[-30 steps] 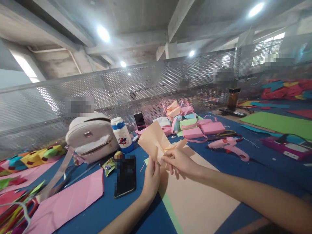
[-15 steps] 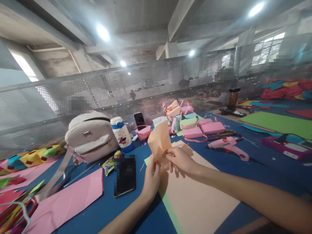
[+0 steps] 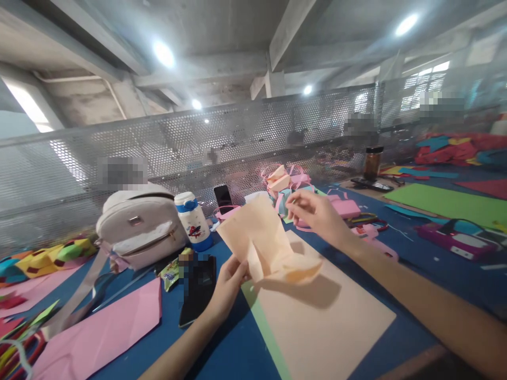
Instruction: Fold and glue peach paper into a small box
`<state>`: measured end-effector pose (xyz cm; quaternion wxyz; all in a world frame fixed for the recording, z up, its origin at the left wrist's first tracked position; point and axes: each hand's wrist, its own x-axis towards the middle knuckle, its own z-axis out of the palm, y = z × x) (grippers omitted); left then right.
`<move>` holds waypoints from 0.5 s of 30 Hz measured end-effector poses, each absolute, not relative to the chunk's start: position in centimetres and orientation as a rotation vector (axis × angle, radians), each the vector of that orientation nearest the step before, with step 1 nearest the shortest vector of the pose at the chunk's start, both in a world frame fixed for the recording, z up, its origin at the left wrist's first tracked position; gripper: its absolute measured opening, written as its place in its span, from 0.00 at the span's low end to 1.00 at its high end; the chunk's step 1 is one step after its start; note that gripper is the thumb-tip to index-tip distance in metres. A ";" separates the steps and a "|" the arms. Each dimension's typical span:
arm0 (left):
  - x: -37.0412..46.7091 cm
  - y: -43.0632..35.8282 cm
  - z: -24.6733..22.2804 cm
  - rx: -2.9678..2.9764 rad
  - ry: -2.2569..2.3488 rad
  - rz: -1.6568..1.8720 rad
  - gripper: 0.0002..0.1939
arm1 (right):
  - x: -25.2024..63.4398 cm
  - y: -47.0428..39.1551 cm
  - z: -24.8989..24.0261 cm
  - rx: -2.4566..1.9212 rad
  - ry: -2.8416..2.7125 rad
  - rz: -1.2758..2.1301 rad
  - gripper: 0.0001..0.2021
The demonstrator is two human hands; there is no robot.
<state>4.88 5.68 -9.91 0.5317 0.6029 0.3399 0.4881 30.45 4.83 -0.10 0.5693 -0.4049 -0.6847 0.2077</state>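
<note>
My left hand (image 3: 229, 277) pinches the lower left edge of a folded peach paper piece (image 3: 257, 227). This piece has a tall back panel and a pocket-like fold opening to the right. Raised to the right of it, apart from the paper, is my right hand (image 3: 317, 214). Its fingers are curled together at the tips, and whatever they may hold is too small to make out. Under the folded piece lies a large peach sheet (image 3: 317, 327), with a green sheet (image 3: 263, 330) showing along its left edge.
A black phone (image 3: 200, 290), snack packet (image 3: 172, 272), white backpack (image 3: 138, 227) and bottle (image 3: 194, 221) stand left. Behind my hands are small paper bags (image 3: 279, 179). A pink glue gun (image 3: 376, 240) and purple tool (image 3: 455, 237) lie right. Pink paper (image 3: 103, 327) lies front left.
My right hand has let go of the peach paper and moved up and right. The paper has opened out and tilted, with its fold now facing right, while my left hand keeps its hold.
</note>
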 end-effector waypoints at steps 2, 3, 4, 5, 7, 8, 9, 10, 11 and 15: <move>4.2 5.7 -9.6 1.434 0.765 1.099 0.23 | 32.3 5.2 -0.2 -0.996 -1.609 0.493 0.11; 3.9 5.7 -9.5 1.428 0.743 1.076 0.22 | 32.8 5.3 -0.8 -1.009 -1.673 0.630 0.14; 3.8 5.7 -9.5 1.422 0.725 1.058 0.22 | 33.1 5.1 -1.6 -1.004 -1.756 0.816 0.17; 3.8 5.6 -9.6 1.417 0.709 1.038 0.21 | 33.2 4.9 -2.5 -0.986 -1.840 1.018 0.18; 3.9 5.5 -9.7 1.410 0.687 0.992 0.20 | 32.7 4.1 -4.3 -0.913 -1.938 1.315 0.18; 4.0 5.5 -9.9 1.408 0.679 0.971 0.20 | 32.3 3.7 -5.0 -0.900 -1.939 1.354 0.18; 4.1 5.4 -10.0 1.404 0.673 0.955 0.20 | 31.9 3.4 -5.5 -0.891 -1.921 1.359 0.17; 4.2 5.3 -10.1 1.401 0.669 0.942 0.20 | 31.4 3.2 -5.9 -0.885 -1.886 1.363 0.16; 4.3 5.3 -10.2 1.396 0.668 0.936 0.20 | 31.0 3.0 -6.2 -0.881 -1.839 1.374 0.15; 4.5 5.0 -10.4 1.397 0.674 0.911 0.22 | 29.8 3.3 -6.7 -0.920 -1.646 1.527 0.15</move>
